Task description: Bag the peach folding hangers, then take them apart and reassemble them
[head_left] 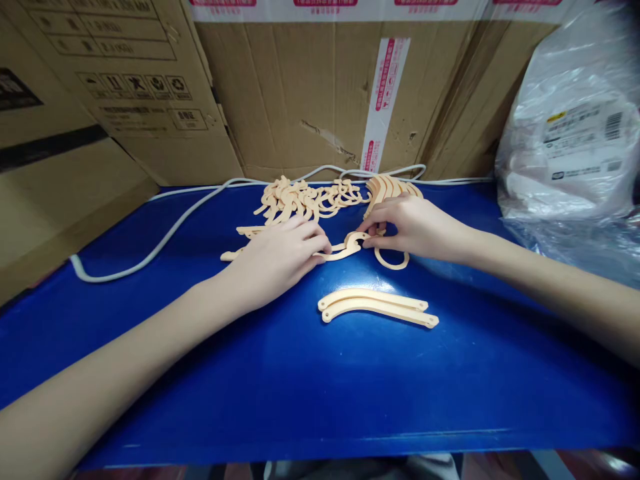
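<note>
My left hand (285, 257) is closed on a beige curved hanger arm (341, 254), its fingertips near the middle of the piece. Thumb and fingers of my right hand (413, 225) pinch at a beige hook (393, 265), whose round loop shows below them. The hook's other end is hidden by the fingers, close to the hanger arm's end. Beyond my left hand, more beige pieces (250, 231) stick out, partly covered by it. Closer to me, two curved hanger arms (377, 307) with holed ends lie side by side on the blue table (320, 393).
A heap of beige hooks (295, 200) lies behind my hands, beside a row of stacked hanger arms (393, 187). A white cable (170, 233) runs along the back. Cardboard boxes (300, 93) wall the rear and left. At right sits a clear plastic bag (570, 133).
</note>
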Motion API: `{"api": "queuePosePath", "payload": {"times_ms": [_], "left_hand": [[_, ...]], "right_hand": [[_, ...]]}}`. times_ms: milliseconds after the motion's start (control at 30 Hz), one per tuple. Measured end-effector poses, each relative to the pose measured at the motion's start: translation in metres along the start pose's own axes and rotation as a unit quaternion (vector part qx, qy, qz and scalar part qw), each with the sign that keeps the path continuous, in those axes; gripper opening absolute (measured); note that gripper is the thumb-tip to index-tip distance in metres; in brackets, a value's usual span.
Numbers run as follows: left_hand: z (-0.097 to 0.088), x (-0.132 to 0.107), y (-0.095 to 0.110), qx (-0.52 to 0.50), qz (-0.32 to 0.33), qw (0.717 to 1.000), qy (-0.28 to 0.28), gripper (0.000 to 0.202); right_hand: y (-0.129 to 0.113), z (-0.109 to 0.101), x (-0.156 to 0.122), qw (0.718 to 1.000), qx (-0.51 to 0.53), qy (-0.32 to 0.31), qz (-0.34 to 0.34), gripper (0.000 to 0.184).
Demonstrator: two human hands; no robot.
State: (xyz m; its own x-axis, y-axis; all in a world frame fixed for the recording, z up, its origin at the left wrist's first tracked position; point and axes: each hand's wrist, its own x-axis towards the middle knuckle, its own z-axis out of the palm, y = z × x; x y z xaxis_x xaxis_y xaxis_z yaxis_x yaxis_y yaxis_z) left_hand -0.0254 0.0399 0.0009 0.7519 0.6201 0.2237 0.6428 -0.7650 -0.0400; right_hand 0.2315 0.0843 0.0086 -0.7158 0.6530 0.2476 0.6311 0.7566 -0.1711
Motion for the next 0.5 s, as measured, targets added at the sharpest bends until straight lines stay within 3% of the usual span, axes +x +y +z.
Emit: {"api": "queuePosePath", "payload": {"times_ms": [133,300,500], "left_hand": [[0.0018,0.0,-0.0018,-0.002,-0.005,1.0,-0.019,0.028],[-0.0039,-0.0009,-0.0024,0.019,-0.014,0.999,-0.023,0.026],[-0.0075,-0.0015,-0.0026,0.042,-0.008,0.999,-0.02,0.029]], "right_hand": [[-0.0017,0.0004,0.0005,0.998,0.046,-0.004,0.031,0.018],[0.0007,0.0019,0.0003,1.0,0.03,0.002,-0.01,0.018],[0.0073,0.0,0.0006,0.997,0.069,-0.037,-0.004,0.019]]}}
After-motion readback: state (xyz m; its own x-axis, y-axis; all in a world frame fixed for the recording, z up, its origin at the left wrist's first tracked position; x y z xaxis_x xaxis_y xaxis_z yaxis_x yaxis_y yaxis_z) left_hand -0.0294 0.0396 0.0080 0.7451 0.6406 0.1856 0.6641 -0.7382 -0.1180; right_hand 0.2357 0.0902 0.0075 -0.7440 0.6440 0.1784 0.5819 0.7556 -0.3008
